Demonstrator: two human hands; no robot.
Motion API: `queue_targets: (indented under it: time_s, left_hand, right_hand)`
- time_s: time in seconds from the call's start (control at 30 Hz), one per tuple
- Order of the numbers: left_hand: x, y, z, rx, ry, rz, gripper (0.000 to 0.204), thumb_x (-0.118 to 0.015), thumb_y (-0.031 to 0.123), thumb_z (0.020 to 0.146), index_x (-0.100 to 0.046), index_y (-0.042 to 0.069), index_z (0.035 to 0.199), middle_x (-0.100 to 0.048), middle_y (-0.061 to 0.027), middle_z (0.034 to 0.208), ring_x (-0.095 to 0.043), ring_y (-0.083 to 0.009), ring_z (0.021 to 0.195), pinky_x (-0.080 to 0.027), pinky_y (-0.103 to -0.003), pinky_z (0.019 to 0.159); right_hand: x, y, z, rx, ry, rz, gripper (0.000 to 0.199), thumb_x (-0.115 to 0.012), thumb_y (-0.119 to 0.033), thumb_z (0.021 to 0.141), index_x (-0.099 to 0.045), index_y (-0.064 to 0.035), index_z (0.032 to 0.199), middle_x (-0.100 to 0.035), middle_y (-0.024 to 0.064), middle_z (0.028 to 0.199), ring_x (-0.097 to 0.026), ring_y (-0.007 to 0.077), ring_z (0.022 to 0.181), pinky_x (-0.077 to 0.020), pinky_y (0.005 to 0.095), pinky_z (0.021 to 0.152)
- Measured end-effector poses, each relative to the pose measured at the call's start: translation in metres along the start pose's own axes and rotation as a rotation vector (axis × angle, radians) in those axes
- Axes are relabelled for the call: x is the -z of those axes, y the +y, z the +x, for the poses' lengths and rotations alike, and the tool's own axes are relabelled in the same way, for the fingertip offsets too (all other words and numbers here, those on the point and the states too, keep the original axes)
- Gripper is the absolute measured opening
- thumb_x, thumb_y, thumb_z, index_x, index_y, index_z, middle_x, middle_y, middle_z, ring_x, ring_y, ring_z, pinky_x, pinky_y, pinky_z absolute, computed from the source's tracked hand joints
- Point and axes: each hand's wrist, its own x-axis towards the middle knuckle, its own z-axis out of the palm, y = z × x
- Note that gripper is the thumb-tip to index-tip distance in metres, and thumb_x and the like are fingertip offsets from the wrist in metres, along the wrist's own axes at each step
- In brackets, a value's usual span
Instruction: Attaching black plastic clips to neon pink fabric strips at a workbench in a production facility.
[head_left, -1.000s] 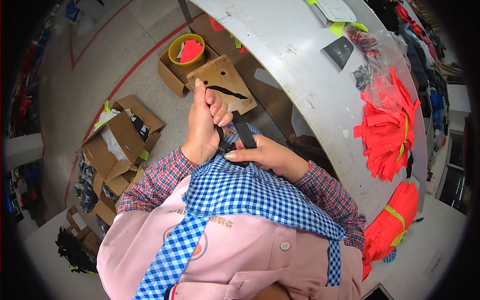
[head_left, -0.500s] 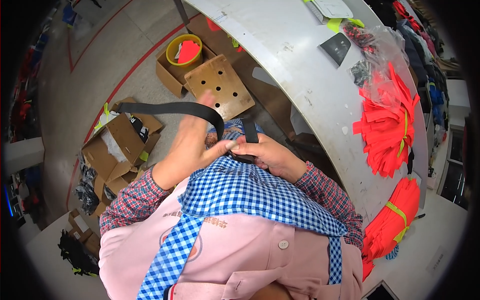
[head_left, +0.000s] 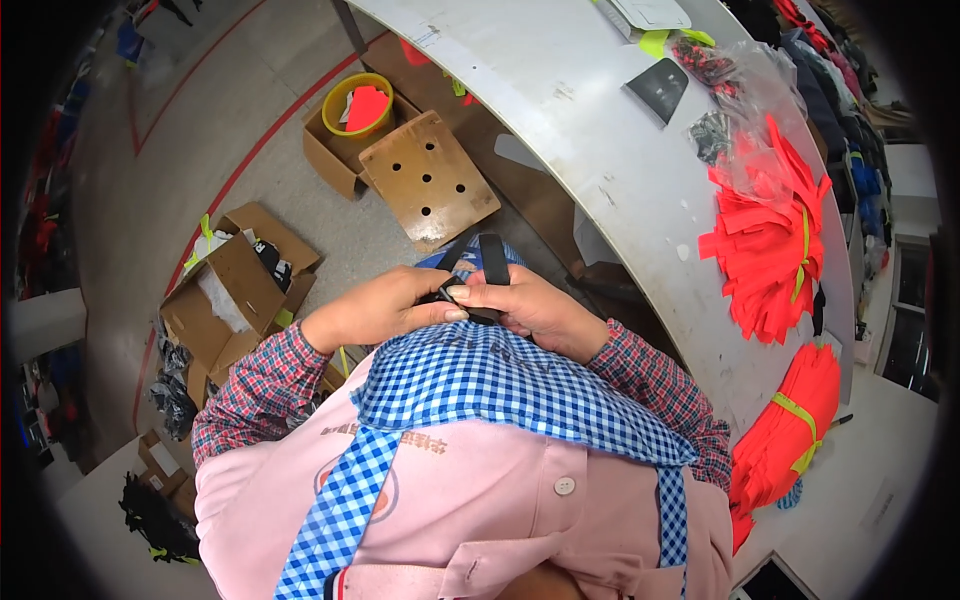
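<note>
Just above the bib of my blue checked apron point(head_left: 470, 375), both hands meet on a black webbing strap point(head_left: 494, 260). My right hand point(head_left: 548, 308) pinches it, with a loop of the strap standing up past the fingers. My left hand point(head_left: 385, 302) is closed from the other side, thumb and fingers on the strap and a small dark piece point(head_left: 448, 291) between the hands. The exact shape of that piece is mostly hidden by my fingertips. More strap passes below the thumbs.
A white table point(head_left: 590, 130) curves along my right, bearing bundles of red-orange strips point(head_left: 765, 250), a plastic bag point(head_left: 750, 90) and a dark flat piece point(head_left: 660, 90). Ahead stand a wooden stool point(head_left: 430, 180) and a yellow bucket point(head_left: 365, 128); cardboard boxes point(head_left: 225, 290) lie on the left.
My left hand, raised with its fingers spread, has come down and closed at the strap. The long strap length that stretched out to the left is pulled in. My right hand keeps its hold.
</note>
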Motion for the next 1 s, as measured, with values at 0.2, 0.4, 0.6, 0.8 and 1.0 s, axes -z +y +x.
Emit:
queue_targets:
  time_s: [0.2, 0.4, 0.6, 0.8, 1.0]
  left_hand:
    - [-0.039, -0.028, 0.0, 0.009, 0.354, -0.347, 0.028, -0.06, 0.03, 0.091, -0.057, 0.003, 0.099, -0.058, -0.0035, 0.082, -0.053, -0.01, 0.076, -0.043, -0.025, 0.069]
    - [-0.053, -0.028, 0.005, -0.001, 0.575, -0.514, 0.028, -0.061, 0.031, 0.091, -0.054, 0.006, 0.102, -0.057, 0.0021, 0.081, -0.051, -0.0065, 0.073, -0.043, -0.023, 0.065]
    - [-0.05, -0.026, 0.01, 0.057, 0.512, -0.361, 0.03, -0.064, 0.034, 0.089, -0.054, 0.007, 0.097, -0.058, -0.0005, 0.078, -0.053, -0.0087, 0.07, -0.042, -0.024, 0.061]
    - [-0.049, -0.021, 0.006, 0.039, 0.578, -0.194, 0.029, -0.065, 0.031, 0.088, -0.053, 0.007, 0.099, -0.056, -0.001, 0.077, -0.052, -0.0094, 0.069, -0.042, -0.025, 0.06]
    - [-0.046, -0.02, 0.01, 0.024, 0.528, -0.091, 0.034, -0.067, 0.034, 0.085, -0.052, 0.007, 0.098, -0.061, -0.008, 0.077, -0.06, -0.0181, 0.067, -0.046, -0.03, 0.059]
  right_hand:
    - [-0.005, -0.002, -0.007, 0.056, 0.113, -0.01, 0.024, -0.057, -0.031, 0.092, -0.063, -0.0084, 0.087, -0.049, -0.0076, 0.059, -0.036, -0.0003, 0.042, -0.0225, 0.0173, 0.037]
    - [0.001, 0.01, -0.002, 0.138, 0.271, 0.144, 0.034, -0.053, -0.039, 0.094, -0.059, -0.0053, 0.092, -0.045, -0.0063, 0.055, -0.034, -0.0002, 0.042, -0.0235, 0.0174, 0.037]
    - [-0.007, 0.011, 0.001, 0.226, 0.348, 0.033, 0.034, -0.052, -0.04, 0.095, -0.059, -0.0059, 0.093, -0.046, -0.0054, 0.058, -0.038, 0.0012, 0.044, -0.025, 0.0179, 0.038]
    - [-0.007, 0.012, 0.002, 0.355, 0.456, -0.198, 0.038, -0.052, -0.034, 0.095, -0.062, 0.0015, 0.091, -0.065, 0.0068, 0.081, -0.059, 0.0125, 0.077, -0.046, 0.025, 0.071]
    - [-0.002, 0.026, 0.016, 0.54, 0.488, -0.355, 0.038, -0.055, -0.034, 0.093, -0.061, 0.0026, 0.092, -0.065, 0.0134, 0.079, -0.063, 0.0192, 0.074, -0.0484, 0.0304, 0.067]
